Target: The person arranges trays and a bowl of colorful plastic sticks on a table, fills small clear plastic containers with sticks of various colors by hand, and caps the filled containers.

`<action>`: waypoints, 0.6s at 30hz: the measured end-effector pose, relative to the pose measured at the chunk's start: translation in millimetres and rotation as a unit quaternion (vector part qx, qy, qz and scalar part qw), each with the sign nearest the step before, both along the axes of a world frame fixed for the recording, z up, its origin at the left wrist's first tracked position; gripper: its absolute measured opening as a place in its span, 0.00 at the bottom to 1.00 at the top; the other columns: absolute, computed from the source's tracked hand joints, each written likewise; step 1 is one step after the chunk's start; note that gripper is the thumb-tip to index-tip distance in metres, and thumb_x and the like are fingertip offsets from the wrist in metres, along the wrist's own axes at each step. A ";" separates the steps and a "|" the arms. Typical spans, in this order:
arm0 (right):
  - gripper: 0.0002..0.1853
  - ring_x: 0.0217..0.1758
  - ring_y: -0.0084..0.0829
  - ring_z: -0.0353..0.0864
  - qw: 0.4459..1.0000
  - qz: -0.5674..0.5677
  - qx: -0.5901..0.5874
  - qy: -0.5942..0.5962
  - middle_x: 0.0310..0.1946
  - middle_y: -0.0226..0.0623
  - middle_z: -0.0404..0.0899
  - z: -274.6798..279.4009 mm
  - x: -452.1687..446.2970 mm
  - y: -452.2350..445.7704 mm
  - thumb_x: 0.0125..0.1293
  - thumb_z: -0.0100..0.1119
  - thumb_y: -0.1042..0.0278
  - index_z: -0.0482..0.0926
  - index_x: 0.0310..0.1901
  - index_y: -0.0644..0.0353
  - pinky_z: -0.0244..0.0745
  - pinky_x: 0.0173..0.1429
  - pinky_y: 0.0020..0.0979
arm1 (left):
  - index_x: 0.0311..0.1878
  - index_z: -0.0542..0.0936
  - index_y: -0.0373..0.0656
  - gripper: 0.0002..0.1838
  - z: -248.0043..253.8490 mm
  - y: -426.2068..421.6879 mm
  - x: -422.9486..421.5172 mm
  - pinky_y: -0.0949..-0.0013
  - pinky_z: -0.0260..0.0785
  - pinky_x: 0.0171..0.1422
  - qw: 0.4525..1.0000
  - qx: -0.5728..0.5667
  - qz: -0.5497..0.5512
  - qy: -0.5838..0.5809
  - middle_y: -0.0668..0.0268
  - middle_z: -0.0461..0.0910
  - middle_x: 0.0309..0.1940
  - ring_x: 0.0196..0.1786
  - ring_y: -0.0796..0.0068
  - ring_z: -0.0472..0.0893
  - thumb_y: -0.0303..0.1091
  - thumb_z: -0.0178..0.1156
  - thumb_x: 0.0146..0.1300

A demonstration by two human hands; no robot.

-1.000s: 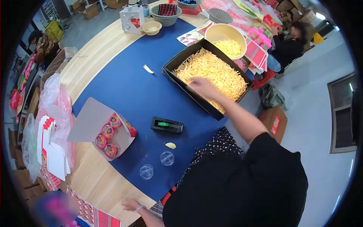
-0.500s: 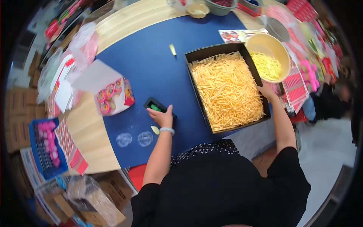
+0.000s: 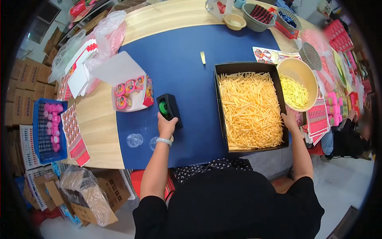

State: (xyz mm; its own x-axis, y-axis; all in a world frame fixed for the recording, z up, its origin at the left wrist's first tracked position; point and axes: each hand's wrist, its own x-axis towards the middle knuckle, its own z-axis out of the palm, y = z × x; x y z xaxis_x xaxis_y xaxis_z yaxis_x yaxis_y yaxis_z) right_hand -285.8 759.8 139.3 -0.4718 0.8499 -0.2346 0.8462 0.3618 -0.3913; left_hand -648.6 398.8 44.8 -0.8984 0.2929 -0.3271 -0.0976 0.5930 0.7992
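Note:
My left hand (image 3: 166,126) is closed around the near end of a black tape dispenser (image 3: 172,104) with a green core, standing on the blue mat. My right hand (image 3: 290,120) grips the right wall of a shallow black box (image 3: 220,101), with some fingers hidden. Pale orange thin sticks (image 3: 252,111) fill the box. Left of my left wrist lie two clear plastic domes, one in full view (image 3: 134,140) and the other (image 3: 154,143) partly behind the wrist. Beyond the dispenser, a white carton (image 3: 138,104) with its lid raised holds several small round pink tubs (image 3: 120,89).
A cream bowl (image 3: 312,85) of yellow sticks stands against the box's right side. A pale scrap (image 3: 203,58) lies on the blue mat (image 3: 175,51). At the left is a blue basket (image 3: 39,133) of pink pieces beside sticker sheets (image 3: 72,129). A person (image 3: 350,137) sits at far right.
My left hand has closed around the tape dispenser, which has turned to point more straight away from me. The camera view has shifted. My right hand stays on the box wall.

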 end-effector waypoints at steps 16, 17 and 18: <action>0.21 0.41 0.48 0.73 0.990 -0.103 0.098 -0.026 0.41 0.50 0.75 -2.3 -12.2 -22.5 0.58 0.48 0.63 0.70 0.51 0.66 0.69 0.45 0.38 | 0.48 0.62 0.31 0.31 24.6 409.7 -106.8 0.62 0.71 0.42 0.987 0.081 -0.135 -0.001 0.48 0.75 0.36 0.35 0.53 0.78 0.34 0.62 0.41; 0.21 0.41 0.47 0.74 0.989 -0.118 0.081 -0.034 0.41 0.50 0.75 -1.9 -12.9 -21.1 0.59 0.48 0.63 0.70 0.51 0.66 0.69 0.45 0.38 | 0.49 0.60 0.31 0.32 14.5 425.2 -100.7 0.61 0.71 0.43 0.987 0.070 -0.141 0.003 0.47 0.75 0.37 0.36 0.52 0.78 0.35 0.61 0.42; 0.21 0.41 0.47 0.74 0.989 -0.123 0.081 -0.034 0.41 0.50 0.75 0.3 -14.2 -18.4 0.59 0.48 0.63 0.70 0.51 0.66 0.69 0.45 0.38 | 0.49 0.60 0.31 0.32 8.2 434.3 -92.0 0.61 0.71 0.43 0.987 0.071 -0.146 0.004 0.47 0.75 0.37 0.36 0.52 0.78 0.35 0.61 0.42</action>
State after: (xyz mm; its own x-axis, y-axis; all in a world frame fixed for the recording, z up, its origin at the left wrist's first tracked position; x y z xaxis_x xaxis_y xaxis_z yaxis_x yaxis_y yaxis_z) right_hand -300.0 741.4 139.6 -0.2346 0.9659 -0.1094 0.9384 0.1957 -0.2847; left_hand -740.6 833.1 52.9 -0.7711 0.5823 -0.2574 0.0673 0.4766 0.8765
